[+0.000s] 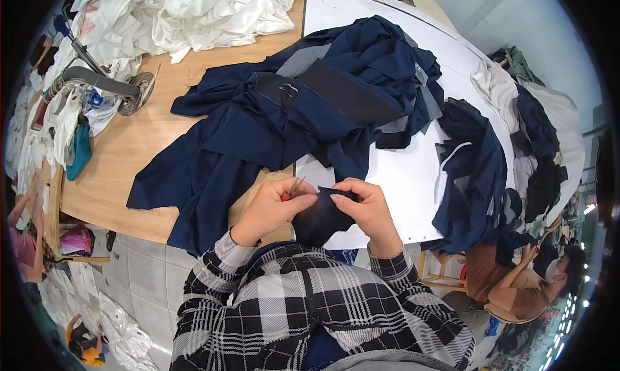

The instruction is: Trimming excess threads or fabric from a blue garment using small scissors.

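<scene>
My left hand (274,206) is closed around small red-handled thread snips (294,189), with the metal tips pointing up past the fingers. Its thumb and forefinger also meet the edge of a dark navy cloth piece (321,224). On the other side, my right hand (365,209) pinches the top of that piece between thumb and fingers. The cloth hangs between both hands at the table's near edge. Just beyond lies a heap of navy garments (258,129) with dark grey panels and a black label (289,94).
White cloth (213,16) is piled on the wooden tabletop (103,196) at the far left, near a grey-armed stand (100,80). More navy garments (475,171) lie right on the white tabletop (403,196). A co-worker (523,280) sits at the lower right.
</scene>
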The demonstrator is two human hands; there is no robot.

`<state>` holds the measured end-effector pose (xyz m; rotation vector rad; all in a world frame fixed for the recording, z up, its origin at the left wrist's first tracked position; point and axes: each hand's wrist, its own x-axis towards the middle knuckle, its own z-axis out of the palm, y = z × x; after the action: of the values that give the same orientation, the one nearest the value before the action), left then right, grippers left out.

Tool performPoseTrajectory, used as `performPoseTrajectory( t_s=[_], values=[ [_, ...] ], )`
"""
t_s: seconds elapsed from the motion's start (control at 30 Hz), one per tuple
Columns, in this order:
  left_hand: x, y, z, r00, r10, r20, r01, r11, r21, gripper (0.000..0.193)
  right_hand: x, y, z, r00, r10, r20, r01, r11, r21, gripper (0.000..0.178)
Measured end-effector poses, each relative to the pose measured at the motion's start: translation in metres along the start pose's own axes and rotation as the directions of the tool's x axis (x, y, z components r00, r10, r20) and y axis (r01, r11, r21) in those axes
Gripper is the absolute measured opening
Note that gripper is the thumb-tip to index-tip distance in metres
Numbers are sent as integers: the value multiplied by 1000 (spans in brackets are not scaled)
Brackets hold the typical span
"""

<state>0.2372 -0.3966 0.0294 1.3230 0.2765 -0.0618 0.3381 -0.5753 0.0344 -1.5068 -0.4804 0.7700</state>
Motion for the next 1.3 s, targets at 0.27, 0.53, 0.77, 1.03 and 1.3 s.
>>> performPoseTrajectory(
  t_s=[0.27,0.53,0.77,1.03,1.3],
  values=[
    [9,-2,9,972,237,9,-233,947,223,15,-1,-1,4,1000,6,-5,-6,999,-43,14],
    [13,-2,11,878,477,49,-440,762,475,10,-1,2,1,998,58,-27,-60,997,-54,13],
    [21,-6,1,964,265,-7,-252,924,287,14,0,3,-3,994,110,4,-109,988,-106,12],
    [19,-7,2,931,348,110,-362,840,404,15,0,1,-5,985,172,6,-171,980,-99,10],
    [20,-11,6,919,388,66,-381,836,394,11,3,5,-3,990,142,-11,-143,989,-44,13]
  ],
)
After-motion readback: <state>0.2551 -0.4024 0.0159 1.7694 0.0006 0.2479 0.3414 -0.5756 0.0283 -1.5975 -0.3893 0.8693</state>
